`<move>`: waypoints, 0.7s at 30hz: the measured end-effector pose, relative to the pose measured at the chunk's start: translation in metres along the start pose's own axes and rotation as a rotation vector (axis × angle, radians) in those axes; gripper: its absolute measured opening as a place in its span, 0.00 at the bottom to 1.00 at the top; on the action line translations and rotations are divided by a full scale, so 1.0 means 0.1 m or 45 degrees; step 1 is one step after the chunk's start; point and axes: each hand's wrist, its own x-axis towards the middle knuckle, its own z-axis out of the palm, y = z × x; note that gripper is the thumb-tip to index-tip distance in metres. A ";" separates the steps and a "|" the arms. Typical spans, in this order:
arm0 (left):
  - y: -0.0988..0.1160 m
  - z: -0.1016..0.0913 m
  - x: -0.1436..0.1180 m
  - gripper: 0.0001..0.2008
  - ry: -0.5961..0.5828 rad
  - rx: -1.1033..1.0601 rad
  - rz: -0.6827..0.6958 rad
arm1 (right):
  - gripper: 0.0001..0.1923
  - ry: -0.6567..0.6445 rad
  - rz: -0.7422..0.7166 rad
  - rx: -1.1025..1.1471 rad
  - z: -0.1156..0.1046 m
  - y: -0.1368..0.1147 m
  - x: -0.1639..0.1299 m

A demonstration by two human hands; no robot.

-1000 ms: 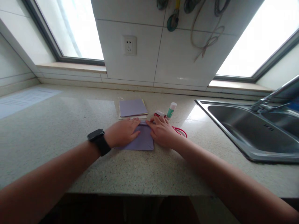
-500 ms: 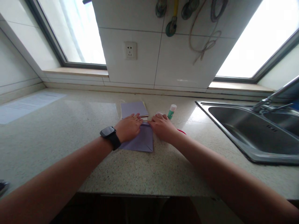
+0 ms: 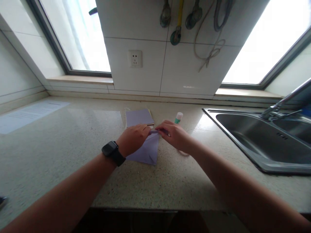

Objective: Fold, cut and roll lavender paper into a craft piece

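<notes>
A sheet of purple paper [image 3: 145, 151] lies on the counter, its far edge folded into a narrow strip. My left hand [image 3: 135, 137] has its fingers closed on the left part of that strip. At the strip's right end my right hand [image 3: 173, 133] pinches the fold between thumb and fingers. Just beyond both hands sits a stack of purple paper [image 3: 138, 117]. A glue stick [image 3: 178, 117] with a white cap stands upright behind my right hand, its lower part hidden. Part of a pinkish rounded item [image 3: 183, 153] shows under my right wrist.
To the right is a steel sink [image 3: 255, 139] with a faucet [image 3: 274, 110]. A printed sheet [image 3: 31, 113] lies at the far left of the speckled counter [image 3: 73, 142]. The tiled wall behind carries a socket [image 3: 135, 59] and valves.
Both hands have gone from pressing flat on the fold to gripping it with curled fingers. The paper's folded edge appears slightly raised, and the view has tilted a little.
</notes>
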 end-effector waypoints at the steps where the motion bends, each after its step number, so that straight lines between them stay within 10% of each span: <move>1: -0.01 0.01 0.00 0.12 0.001 -0.054 -0.009 | 0.08 0.054 0.048 0.148 -0.01 0.02 -0.01; 7: -0.03 -0.02 0.02 0.16 -0.081 -0.680 -0.050 | 0.13 0.216 0.300 1.054 0.00 0.08 -0.05; 14: 0.02 -0.06 0.00 0.18 -0.511 -1.869 -0.229 | 0.17 0.221 0.287 1.451 -0.04 -0.10 -0.08; 21: 0.10 -0.06 0.02 0.16 -0.250 -1.389 -0.085 | 0.07 0.412 0.322 1.367 0.03 -0.14 -0.06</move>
